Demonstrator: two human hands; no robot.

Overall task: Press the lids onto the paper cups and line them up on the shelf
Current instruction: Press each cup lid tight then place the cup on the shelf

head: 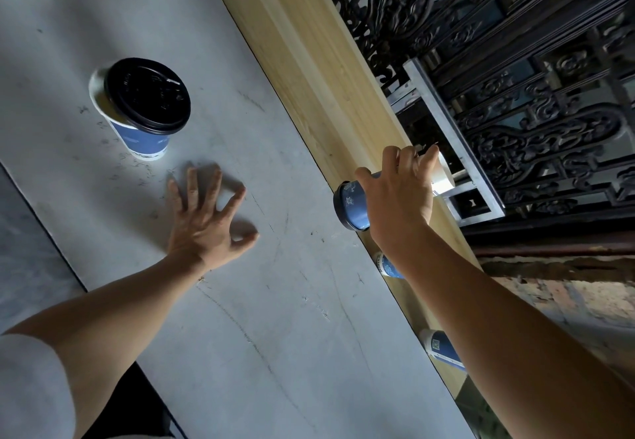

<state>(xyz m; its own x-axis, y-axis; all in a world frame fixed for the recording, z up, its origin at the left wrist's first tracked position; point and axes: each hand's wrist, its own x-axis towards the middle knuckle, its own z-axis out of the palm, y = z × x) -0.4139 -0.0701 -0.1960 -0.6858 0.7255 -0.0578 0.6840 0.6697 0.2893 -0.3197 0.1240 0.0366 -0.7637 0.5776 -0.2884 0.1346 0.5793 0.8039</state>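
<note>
The right hand grips a blue paper cup capped with a black plastic lid, fingers and thumb curled round its body, and holds it over the pale wooden shelf that runs along the far edge of the grey tabletop. Two more blue paper cups sit further along the same shelf, partly hidden behind the right forearm (how they stand I cannot tell). The left hand is open and holds nothing, its fingers spread and resting on the tabletop. Near it stands another blue paper cup, upright, with a round black lid lying askew on top, so that part of the white rim shows. Behind the shelf is a dark carved wooden screen.
</note>
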